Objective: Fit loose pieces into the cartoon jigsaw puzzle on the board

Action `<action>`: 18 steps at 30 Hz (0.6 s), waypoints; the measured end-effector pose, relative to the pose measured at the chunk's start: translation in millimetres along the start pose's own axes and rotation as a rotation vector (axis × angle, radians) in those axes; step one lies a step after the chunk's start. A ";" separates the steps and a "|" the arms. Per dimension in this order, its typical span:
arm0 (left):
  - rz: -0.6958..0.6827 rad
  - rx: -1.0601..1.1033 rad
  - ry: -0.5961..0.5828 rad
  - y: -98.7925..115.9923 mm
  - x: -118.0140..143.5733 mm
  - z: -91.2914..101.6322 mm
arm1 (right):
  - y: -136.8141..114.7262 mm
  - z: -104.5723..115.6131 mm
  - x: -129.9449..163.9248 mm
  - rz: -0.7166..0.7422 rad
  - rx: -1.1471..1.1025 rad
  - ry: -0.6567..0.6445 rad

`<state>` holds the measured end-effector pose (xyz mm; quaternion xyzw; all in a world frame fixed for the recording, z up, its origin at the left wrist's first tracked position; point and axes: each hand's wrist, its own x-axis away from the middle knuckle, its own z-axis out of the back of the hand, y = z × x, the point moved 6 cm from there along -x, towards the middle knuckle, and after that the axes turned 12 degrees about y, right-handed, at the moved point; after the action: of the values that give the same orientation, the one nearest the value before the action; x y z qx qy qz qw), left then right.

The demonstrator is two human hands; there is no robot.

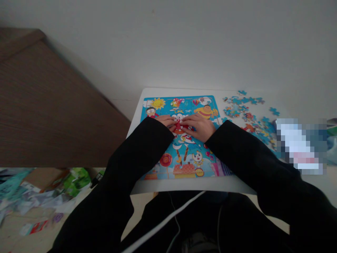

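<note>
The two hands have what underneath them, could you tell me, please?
The puzzle lies under the left hand and right hand, red showing between them; artwork beneath is covered.

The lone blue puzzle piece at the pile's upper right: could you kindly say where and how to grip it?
Probably pinch opposite edges of the lone blue piece with the right hand, coming from above: it lies flat, apart from the other loose pieces, with its knobbed rim exposed.
</note>
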<state>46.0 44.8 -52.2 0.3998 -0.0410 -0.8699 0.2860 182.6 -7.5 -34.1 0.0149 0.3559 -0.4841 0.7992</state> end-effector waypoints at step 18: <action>0.001 0.079 0.088 -5.8 3.4 -4.0 | -1.6 -3.0 -1.4 0.038 0.008 -0.068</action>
<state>44.4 48.4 -59.0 0.4487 -0.0628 -0.8490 0.2720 179.4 -6.2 -35.0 0.0085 0.3263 -0.4706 0.8197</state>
